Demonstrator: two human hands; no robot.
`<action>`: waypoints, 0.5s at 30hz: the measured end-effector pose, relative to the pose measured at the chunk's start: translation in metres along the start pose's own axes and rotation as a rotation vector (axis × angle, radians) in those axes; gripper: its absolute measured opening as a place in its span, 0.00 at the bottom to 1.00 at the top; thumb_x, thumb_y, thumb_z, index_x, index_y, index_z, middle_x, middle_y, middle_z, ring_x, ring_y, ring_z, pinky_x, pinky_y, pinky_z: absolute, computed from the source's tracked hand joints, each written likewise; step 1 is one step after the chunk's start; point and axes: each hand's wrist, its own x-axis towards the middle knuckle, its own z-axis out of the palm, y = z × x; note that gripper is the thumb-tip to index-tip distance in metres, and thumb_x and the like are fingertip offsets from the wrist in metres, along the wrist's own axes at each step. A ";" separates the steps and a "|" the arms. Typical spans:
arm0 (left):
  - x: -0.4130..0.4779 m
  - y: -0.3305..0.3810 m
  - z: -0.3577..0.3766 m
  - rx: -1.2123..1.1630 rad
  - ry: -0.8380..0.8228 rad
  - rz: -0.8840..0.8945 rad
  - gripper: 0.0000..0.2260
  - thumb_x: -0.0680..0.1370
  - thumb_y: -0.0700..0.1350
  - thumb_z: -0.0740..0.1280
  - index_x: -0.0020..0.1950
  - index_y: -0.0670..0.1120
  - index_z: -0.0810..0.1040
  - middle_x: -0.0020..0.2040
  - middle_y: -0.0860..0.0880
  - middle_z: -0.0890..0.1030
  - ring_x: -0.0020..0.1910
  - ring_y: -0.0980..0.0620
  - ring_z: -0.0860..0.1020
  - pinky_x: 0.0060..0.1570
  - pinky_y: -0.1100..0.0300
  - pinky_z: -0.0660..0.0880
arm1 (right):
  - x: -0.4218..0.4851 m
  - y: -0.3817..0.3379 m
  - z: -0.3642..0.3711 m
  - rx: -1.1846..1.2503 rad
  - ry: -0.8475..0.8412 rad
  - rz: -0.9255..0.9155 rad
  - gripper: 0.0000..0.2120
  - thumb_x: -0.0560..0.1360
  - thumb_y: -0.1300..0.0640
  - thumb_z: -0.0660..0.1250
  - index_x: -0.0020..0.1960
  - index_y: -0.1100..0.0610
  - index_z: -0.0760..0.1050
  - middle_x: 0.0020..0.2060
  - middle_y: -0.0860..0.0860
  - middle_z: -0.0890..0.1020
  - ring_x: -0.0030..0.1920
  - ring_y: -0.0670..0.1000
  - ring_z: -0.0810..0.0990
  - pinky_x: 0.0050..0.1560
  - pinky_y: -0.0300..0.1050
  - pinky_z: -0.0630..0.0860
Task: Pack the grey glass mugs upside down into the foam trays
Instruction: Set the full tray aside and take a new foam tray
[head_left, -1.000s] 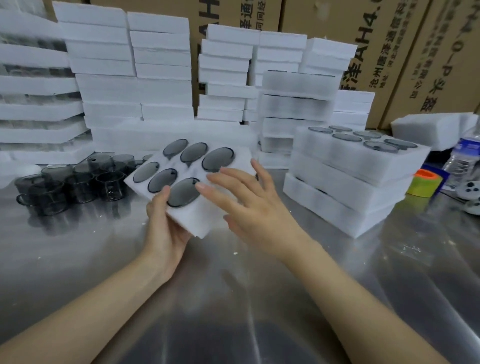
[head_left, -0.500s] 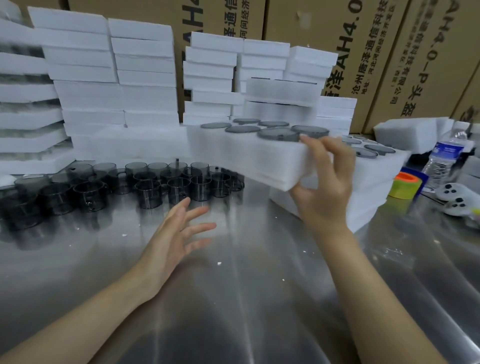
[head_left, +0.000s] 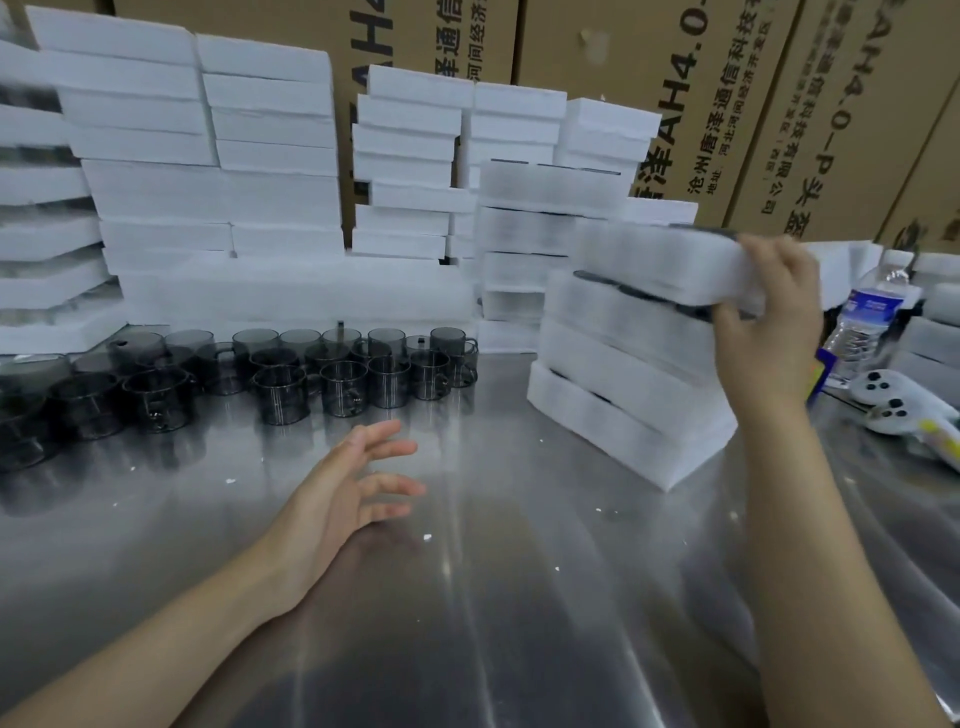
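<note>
Foam tray (head_left: 660, 265), soft yet loaded with fragile glass, hangs gripped at one end by my right hand (head_left: 769, 322) over the stack (head_left: 623, 395); supporting both ends seems safer. My left hand (head_left: 348, 499) hovers spread and empty near loose grey glass mugs (head_left: 332, 374) on the worktop (head_left: 519, 597).

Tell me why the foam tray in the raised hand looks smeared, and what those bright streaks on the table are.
Head view: the foam tray gripped by the right hand is blurred, likely from motion, while the grey mugs look crisp; the streaks are light glaring off the shiny metal table; the wide lens tilts the cardboard boxes.
</note>
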 end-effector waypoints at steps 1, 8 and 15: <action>0.000 0.000 0.000 0.006 -0.003 -0.003 0.25 0.75 0.57 0.54 0.67 0.45 0.73 0.61 0.44 0.78 0.47 0.46 0.81 0.48 0.51 0.76 | 0.000 0.004 0.000 0.021 -0.020 0.024 0.26 0.69 0.73 0.58 0.65 0.59 0.72 0.65 0.55 0.71 0.71 0.48 0.63 0.72 0.37 0.59; 0.000 0.001 0.002 0.014 -0.011 -0.011 0.25 0.76 0.56 0.53 0.66 0.43 0.73 0.61 0.42 0.78 0.45 0.46 0.81 0.49 0.51 0.76 | -0.006 0.002 0.004 0.201 0.055 0.123 0.26 0.64 0.75 0.54 0.61 0.66 0.70 0.62 0.56 0.71 0.74 0.53 0.61 0.74 0.42 0.57; -0.001 0.001 0.002 0.031 -0.026 -0.012 0.25 0.76 0.55 0.53 0.64 0.43 0.74 0.60 0.42 0.78 0.44 0.47 0.81 0.47 0.53 0.76 | -0.009 0.010 0.010 0.304 0.085 0.145 0.28 0.64 0.76 0.55 0.62 0.63 0.71 0.65 0.55 0.68 0.75 0.54 0.57 0.75 0.41 0.53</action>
